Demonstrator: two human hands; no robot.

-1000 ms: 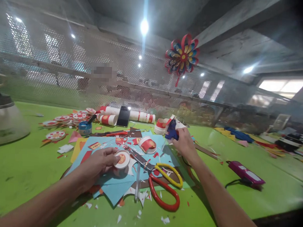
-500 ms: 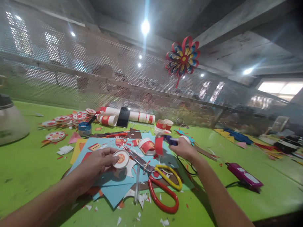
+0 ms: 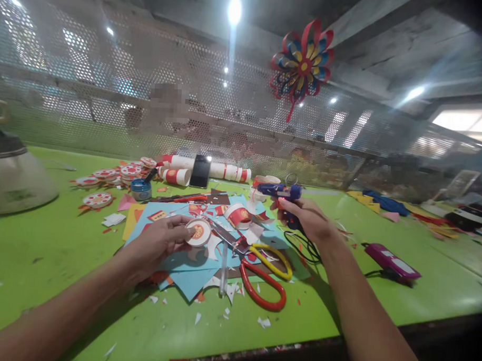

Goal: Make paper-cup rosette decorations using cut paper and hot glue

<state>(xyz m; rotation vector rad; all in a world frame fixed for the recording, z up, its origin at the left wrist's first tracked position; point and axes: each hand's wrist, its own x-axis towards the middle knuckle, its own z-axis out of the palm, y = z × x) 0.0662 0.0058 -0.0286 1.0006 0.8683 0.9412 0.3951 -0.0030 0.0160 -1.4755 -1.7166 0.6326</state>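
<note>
Pinched between the thumb and fingers of my left hand (image 3: 160,242) is a round white disc (image 3: 198,233) with an orange print, tilted toward me. My right hand (image 3: 309,217) grips a dark blue glue gun (image 3: 278,191) by its handle, the nozzle pointing left. Large scissors (image 3: 263,293) with one red and one yellow handle lie between my hands on light blue paper sheets (image 3: 190,281). A clear glue stick (image 3: 223,269) rests under the blades. Behind them is a cut red and white paper cup piece (image 3: 238,216).
Petalled red and white discs (image 3: 98,200) lie at the left beside a blue jar (image 3: 141,189). A phone (image 3: 200,171) leans on stacked paper cups (image 3: 229,171). A purple device (image 3: 392,263) with a cable lies right. A paper flower (image 3: 304,67) hangs ahead.
My right hand has raised the glue gun, which now shows clearly. A red piece near its nozzle is no longer upright there. My left hand still holds the disc. The view has tipped downward.
</note>
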